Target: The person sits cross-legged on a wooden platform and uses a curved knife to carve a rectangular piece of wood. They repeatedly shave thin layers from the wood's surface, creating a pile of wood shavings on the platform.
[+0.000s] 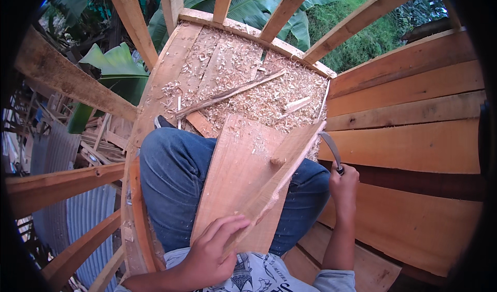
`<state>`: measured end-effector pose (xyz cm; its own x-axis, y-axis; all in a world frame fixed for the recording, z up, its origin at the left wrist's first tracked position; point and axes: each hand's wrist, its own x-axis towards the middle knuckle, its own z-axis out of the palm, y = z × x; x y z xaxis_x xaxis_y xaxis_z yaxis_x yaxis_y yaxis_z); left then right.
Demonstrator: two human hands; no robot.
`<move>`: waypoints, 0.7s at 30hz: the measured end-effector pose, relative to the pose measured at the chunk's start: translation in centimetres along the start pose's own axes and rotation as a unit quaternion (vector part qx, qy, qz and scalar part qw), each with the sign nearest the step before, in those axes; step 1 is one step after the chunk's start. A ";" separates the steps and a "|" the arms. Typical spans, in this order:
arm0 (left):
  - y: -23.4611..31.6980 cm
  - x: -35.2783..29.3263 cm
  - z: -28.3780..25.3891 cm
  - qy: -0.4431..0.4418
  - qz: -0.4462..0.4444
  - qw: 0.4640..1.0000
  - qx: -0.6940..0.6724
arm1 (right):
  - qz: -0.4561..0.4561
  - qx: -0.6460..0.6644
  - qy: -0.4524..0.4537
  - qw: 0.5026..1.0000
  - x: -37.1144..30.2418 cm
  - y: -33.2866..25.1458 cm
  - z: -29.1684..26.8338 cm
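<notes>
Across my lap lies a wide wooden board (223, 170). A narrower plank (279, 181) stands tilted on its edge over it, running from near my belly out to the far right. My left hand (218, 244) is closed on the plank's near end, its fingers over the edge. Out beyond my right knee, my right hand (344, 183) grips the dark handle of a small curved sickle (332, 150). Its blade is raised beside the plank's far end, with the tip close to that edge; whether they touch I cannot tell.
Wood shavings (233, 49) cover the platform ahead, with a long stick (230, 94) and a short offcut (297, 105) among them. Upright posts (290, 10) ring the platform. A plank wall (404, 142) stands close on my right. Corrugated metal (88, 225) lies below, left.
</notes>
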<state>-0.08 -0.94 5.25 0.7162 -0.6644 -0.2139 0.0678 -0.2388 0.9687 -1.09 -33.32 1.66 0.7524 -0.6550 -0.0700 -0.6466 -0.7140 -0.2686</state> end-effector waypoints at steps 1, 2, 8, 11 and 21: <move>-0.1 0.0 0.0 0.001 -0.003 1.000 -0.003 | 0.013 0.016 -0.022 1.000 -0.9 -0.7 -0.7; -0.1 0.2 -0.1 0.002 -0.002 1.000 -0.002 | 0.026 0.031 -0.045 0.998 -2.0 -1.3 -1.0; 0.1 0.8 0.1 -0.006 -0.006 1.000 -0.002 | -0.116 0.043 -0.092 0.988 -6.2 -3.8 0.5; -0.1 0.5 -0.1 -0.002 -0.007 1.000 -0.007 | -0.069 0.034 -0.059 0.995 -3.2 -2.4 1.0; 0.4 0.9 -0.2 0.010 -0.007 1.000 -0.003 | -0.025 0.018 0.006 1.000 1.5 -0.9 1.8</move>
<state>0.76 -1.50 5.44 0.7283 -0.6475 -0.2243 0.0810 -0.2437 0.9665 0.79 -33.21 0.10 0.7824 -0.6212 -0.0441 -0.6026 -0.7373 -0.3054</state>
